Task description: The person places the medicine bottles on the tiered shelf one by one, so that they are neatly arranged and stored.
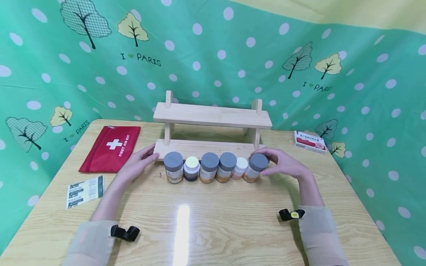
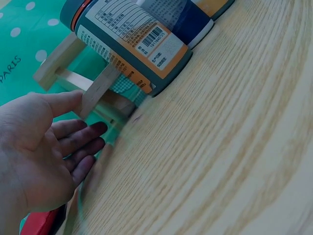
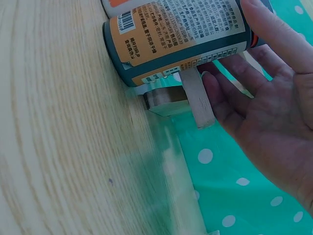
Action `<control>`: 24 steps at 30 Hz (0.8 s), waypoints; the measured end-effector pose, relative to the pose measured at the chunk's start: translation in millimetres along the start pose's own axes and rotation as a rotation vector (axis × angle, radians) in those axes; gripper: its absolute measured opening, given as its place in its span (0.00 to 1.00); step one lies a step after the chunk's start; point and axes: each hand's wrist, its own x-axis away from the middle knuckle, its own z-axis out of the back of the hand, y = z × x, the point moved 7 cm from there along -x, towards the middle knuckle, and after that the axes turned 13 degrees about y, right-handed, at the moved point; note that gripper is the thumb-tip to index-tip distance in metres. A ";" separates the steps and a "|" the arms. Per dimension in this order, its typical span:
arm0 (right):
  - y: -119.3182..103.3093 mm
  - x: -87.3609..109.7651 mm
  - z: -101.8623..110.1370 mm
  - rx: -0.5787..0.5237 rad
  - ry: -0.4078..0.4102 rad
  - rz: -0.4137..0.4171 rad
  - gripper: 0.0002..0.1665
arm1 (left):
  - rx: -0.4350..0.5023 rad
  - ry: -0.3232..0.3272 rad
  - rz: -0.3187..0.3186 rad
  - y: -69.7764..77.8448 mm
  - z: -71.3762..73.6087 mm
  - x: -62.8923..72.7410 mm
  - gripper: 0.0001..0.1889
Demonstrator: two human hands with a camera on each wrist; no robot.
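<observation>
Head view: wooden rack (image 1: 213,114) between left fingers (image 1: 148,149) and right fingers (image 1: 267,151).

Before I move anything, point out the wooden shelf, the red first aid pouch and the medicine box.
Wooden shelf (image 1: 213,114): head view, upper face of its top board.
Red first aid pouch (image 1: 107,155): head view, red front below the white cross.
Medicine box (image 1: 309,142): head view, middle of its printed face.

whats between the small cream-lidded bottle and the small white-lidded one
A grey-lidded round jar, then a second grey-lidded jar, in the head view.
</observation>
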 end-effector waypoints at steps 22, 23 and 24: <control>0.3 5.4 10.0 -0.153 0.061 0.016 0.35 | 0.039 -0.019 0.013 -0.9 0.5 0.8 0.43; -0.1 6.2 10.7 -0.170 0.063 0.013 0.35 | 0.035 -0.020 0.014 -1.0 0.2 0.4 0.43; -0.5 6.9 11.3 -0.185 0.064 0.011 0.35 | 0.034 -0.020 0.016 -1.1 -0.1 0.4 0.43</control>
